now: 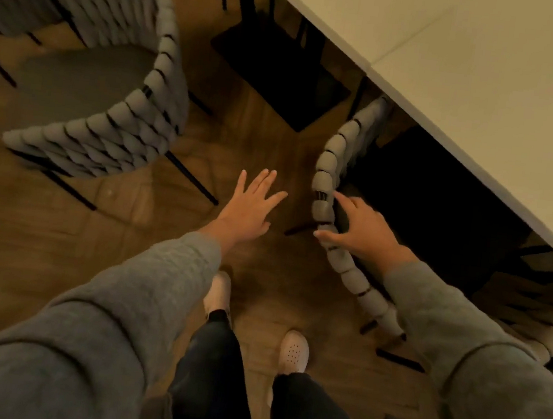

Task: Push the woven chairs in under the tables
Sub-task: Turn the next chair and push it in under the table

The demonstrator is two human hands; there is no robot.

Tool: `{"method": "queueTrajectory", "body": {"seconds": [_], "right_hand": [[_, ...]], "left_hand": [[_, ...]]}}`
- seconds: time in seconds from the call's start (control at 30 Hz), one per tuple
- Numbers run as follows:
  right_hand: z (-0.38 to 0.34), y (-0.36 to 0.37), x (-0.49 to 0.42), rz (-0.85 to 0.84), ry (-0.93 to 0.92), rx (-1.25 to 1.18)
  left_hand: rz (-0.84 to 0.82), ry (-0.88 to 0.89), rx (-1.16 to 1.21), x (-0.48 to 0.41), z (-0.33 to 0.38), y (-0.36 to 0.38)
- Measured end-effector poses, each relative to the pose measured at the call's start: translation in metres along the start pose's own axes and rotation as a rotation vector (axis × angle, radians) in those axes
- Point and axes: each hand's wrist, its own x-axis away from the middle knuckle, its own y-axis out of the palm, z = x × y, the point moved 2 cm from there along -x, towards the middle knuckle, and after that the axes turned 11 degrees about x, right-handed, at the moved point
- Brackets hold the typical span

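A grey woven chair (330, 167) stands tucked under the pale table (490, 78) at the right, only its curved back showing. My right hand (362, 231) rests on that backrest rim, fingers spread over it without closing around it. My left hand (251, 203) hovers open above the wooden floor, just left of the chair, touching nothing. A second grey woven chair (110, 87) stands out in the open at upper left, seat visible, away from any table.
Black table bases (280, 72) sit on the floor under the table. Another woven chair (537, 325) is partly visible at the right edge. My feet in white shoes (293, 352) stand on the wooden floor between the chairs.
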Motion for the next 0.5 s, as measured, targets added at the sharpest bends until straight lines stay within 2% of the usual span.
{"method": "queueTrajectory", "body": {"seconds": [0.2,0.5], "right_hand": [[-0.126,-0.045,-0.105,0.009,-0.257,0.151],[-0.285,-0.092,-0.253,0.093,-0.448,0.422]], "left_hand": [[0.077,-0.330,0.101,0.032,-0.153,-0.023],[0.136,-0.618,0.183,0.040,-0.342,-0.059]]}}
